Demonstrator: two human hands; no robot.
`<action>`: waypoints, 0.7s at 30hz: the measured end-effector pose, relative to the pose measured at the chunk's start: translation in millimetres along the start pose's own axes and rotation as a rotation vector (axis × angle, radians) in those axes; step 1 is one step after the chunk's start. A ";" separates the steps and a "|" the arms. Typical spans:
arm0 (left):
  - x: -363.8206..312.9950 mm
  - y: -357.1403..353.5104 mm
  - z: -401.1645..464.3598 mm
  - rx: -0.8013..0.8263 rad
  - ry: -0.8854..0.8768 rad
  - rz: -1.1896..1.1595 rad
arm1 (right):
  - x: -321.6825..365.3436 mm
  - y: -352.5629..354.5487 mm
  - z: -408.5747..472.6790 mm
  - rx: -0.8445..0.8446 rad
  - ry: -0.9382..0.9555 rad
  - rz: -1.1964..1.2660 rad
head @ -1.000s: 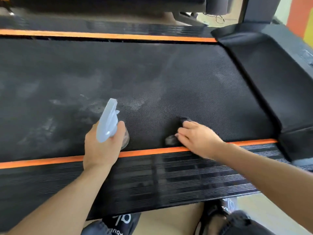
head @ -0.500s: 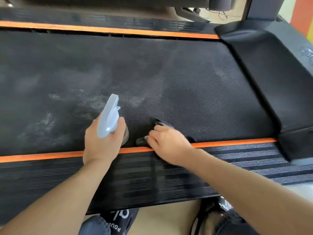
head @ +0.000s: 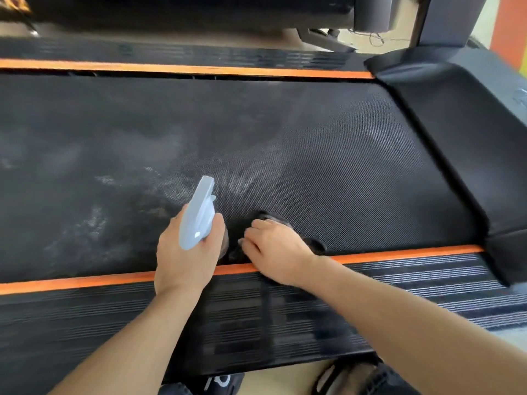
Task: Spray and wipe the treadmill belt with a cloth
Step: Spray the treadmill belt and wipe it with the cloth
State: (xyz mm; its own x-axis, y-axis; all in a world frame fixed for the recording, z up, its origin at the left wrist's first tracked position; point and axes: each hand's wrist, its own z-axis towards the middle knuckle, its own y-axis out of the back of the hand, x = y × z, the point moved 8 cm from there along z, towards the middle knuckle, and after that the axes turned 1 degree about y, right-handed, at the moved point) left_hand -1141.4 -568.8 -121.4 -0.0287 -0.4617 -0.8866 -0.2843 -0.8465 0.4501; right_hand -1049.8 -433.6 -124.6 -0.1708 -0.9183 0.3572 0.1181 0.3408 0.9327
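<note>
The black textured treadmill belt [head: 328, 143] fills the view, with pale dusty smears across its left half. My left hand [head: 185, 252] grips a spray bottle [head: 198, 213] with a pale blue trigger head, held upright at the belt's near edge. Just to its right, my right hand [head: 273, 246] presses a dark cloth [head: 313, 243] flat on the belt beside the near orange stripe. Most of the cloth lies hidden under the hand.
Orange stripes [head: 399, 253] border the belt near and far. A ribbed black side rail [head: 285, 315] runs below my forearms. The black motor cover [head: 470, 132] rises at the right, with an upright post [head: 450, 18] behind it. My shoes [head: 219, 383] show at the bottom.
My right hand has slid the cloth leftward along the belt's near edge, ending close beside the spray bottle. My left hand has stayed where it was.
</note>
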 end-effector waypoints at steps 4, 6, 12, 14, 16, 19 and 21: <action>-21.2 -3.4 7.9 0.077 -0.039 0.048 | -57.3 11.9 0.9 -0.099 -0.010 -0.168; -45.0 -8.4 16.4 0.148 -0.106 0.048 | -106.2 31.1 -6.3 -0.217 -0.274 -0.267; -57.7 -33.4 37.8 0.366 0.008 0.176 | -128.2 42.3 -21.4 -0.333 -0.583 -0.343; -58.9 -36.9 35.7 0.401 0.066 0.165 | -130.8 38.8 -18.8 -0.299 -0.614 -0.335; -62.4 -42.1 32.6 0.467 0.126 0.125 | -131.7 39.3 -18.2 -0.305 -0.627 -0.339; -61.4 -48.5 28.9 0.548 0.209 0.137 | -132.8 38.7 -16.9 -0.308 -0.631 -0.335; -59.1 -47.7 27.4 0.521 0.201 0.186 | -133.1 39.4 -16.0 -0.315 -0.619 -0.331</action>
State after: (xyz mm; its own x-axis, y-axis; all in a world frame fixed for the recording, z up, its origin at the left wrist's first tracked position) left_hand -1152.4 -493.9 -93.5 0.0439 -0.6744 -0.7371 -0.7270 -0.5277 0.4395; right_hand -1006.7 -301.2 -136.2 -0.7511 -0.6508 0.1111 0.2225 -0.0911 0.9707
